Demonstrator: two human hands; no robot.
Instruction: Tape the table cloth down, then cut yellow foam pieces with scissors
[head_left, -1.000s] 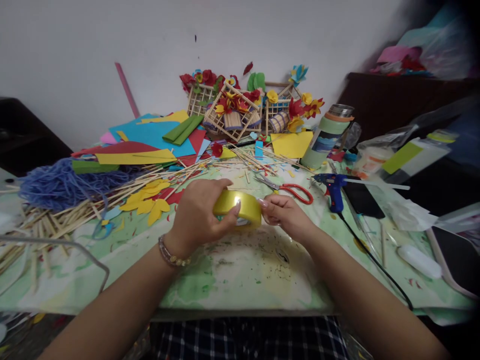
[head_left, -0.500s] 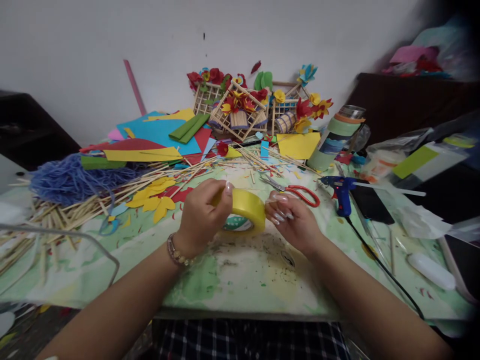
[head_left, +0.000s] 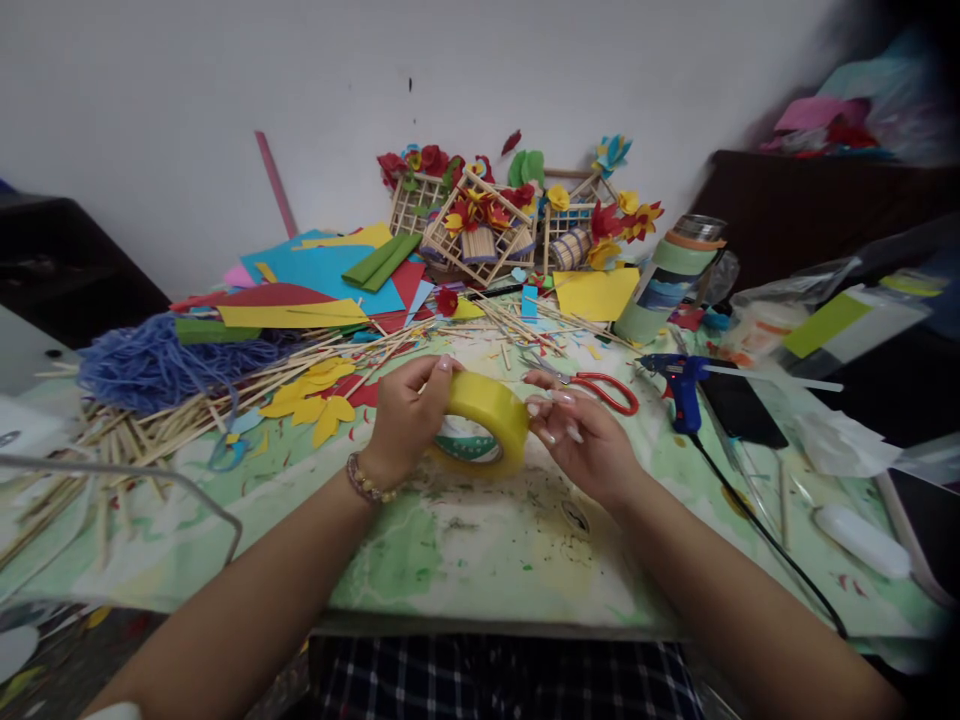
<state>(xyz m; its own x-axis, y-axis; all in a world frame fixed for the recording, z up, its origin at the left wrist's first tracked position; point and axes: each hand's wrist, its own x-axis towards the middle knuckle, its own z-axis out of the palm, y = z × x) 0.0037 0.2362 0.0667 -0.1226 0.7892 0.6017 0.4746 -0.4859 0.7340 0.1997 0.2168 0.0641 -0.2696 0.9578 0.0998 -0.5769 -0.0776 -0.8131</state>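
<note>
A wide roll of yellow tape [head_left: 506, 425] is held up over the middle of the table, its green and white core facing me. My left hand [head_left: 409, 415] grips its left side, thumb on top. At the roll's right edge is my right hand [head_left: 581, 430], its fingers curled loosely and apart, the fingertips at the tape's surface; no separate piece shows between them. Red-handled scissors [head_left: 607, 390] lie just beyond my right hand.
A blue glue gun [head_left: 682, 385], a phone [head_left: 742, 408] and a bottle [head_left: 667, 280] stand or lie to the right. Sticks, blue yarn [head_left: 172, 365] and coloured paper [head_left: 322, 270] cover the left. Stick frames with paper flowers [head_left: 480, 225] stand at the back.
The roll has tilted and turned so that more of its core shows. My left hand has shifted slightly left, and my right fingers have spread a little.
</note>
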